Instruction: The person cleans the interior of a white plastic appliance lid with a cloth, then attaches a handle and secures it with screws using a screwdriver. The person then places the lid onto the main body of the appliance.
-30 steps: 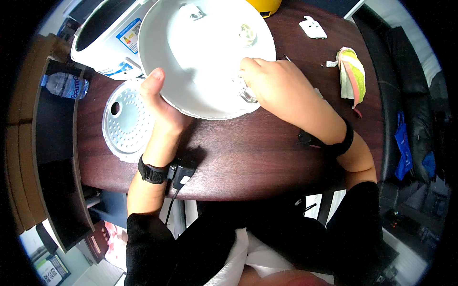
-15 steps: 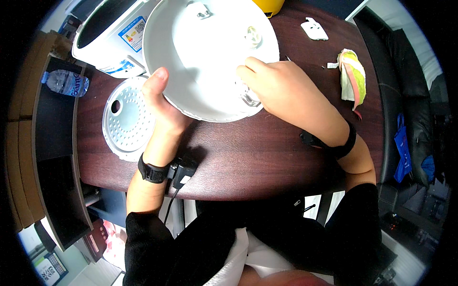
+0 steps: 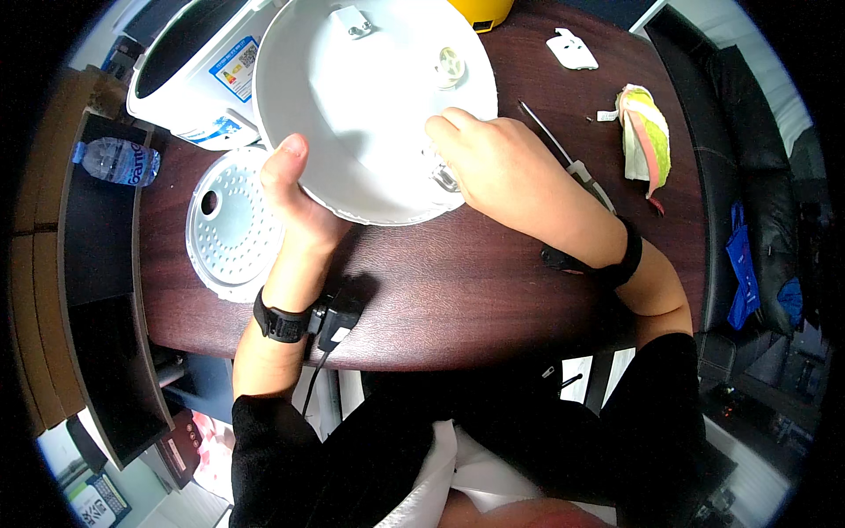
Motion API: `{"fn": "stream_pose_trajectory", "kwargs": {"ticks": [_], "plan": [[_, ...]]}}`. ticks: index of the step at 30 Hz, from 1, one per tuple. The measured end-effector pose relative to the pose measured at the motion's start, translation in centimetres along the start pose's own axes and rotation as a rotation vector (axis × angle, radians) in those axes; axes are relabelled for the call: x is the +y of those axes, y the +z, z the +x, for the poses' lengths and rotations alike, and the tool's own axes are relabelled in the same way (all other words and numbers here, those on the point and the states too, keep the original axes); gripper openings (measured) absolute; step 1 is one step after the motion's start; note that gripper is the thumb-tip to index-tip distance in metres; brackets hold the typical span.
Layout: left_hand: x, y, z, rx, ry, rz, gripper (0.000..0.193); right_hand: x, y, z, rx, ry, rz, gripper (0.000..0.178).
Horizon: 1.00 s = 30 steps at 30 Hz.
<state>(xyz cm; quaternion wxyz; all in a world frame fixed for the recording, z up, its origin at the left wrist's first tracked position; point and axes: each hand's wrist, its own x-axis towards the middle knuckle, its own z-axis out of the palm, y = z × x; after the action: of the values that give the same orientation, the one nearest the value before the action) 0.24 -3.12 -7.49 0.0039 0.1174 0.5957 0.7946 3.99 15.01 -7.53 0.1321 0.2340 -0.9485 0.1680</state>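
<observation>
A shallow, round white tub (image 3: 343,132) is tilted toward me above the table. My left hand (image 3: 295,189) grips its lower left rim, thumb over the edge and the other fingers hidden behind. Inside the tub, my right hand (image 3: 480,158) has its fingers curled and pinched near the lower right. Shiny metal pieces (image 3: 443,176) show beside those fingertips; whatever is between them is hidden. Farther up in the tub lie a small white block with two round metallic ends (image 3: 352,22) and a round, yellowish clear piece (image 3: 450,68).
A perforated white disc (image 3: 233,242) lies at left beside a large white bin-like housing (image 3: 198,132). To the right are a screwdriver (image 3: 581,172), a folded yellow-green cloth (image 3: 644,141) and a white plastic piece (image 3: 572,50). Something yellow (image 3: 482,11) stands behind the tub.
The tub and my right hand have shifted slightly left. The screwdriver, mostly covered by my right forearm before, now shows beyond it. My left hand keeps its grip.
</observation>
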Motion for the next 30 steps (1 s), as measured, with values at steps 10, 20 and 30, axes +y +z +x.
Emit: {"fn": "stream_pose_trajectory", "kwargs": {"ticks": [10,20,30], "plan": [[-0.6,-2.1,-0.9,-0.139,-0.08,0.006,0.061,0.0,0.6,0.5,-0.013,0.33,0.438,0.021],[1.2,-1.9,0.6,0.126,-0.066,-0.157,0.08,4.6,-6.3,0.3,0.316,0.1,0.157,0.021],[1.2,-1.8,1.0,0.088,-0.261,-0.405,0.089,15.6,-5.9,-7.9,-0.312,0.62,-0.023,0.018]]}}
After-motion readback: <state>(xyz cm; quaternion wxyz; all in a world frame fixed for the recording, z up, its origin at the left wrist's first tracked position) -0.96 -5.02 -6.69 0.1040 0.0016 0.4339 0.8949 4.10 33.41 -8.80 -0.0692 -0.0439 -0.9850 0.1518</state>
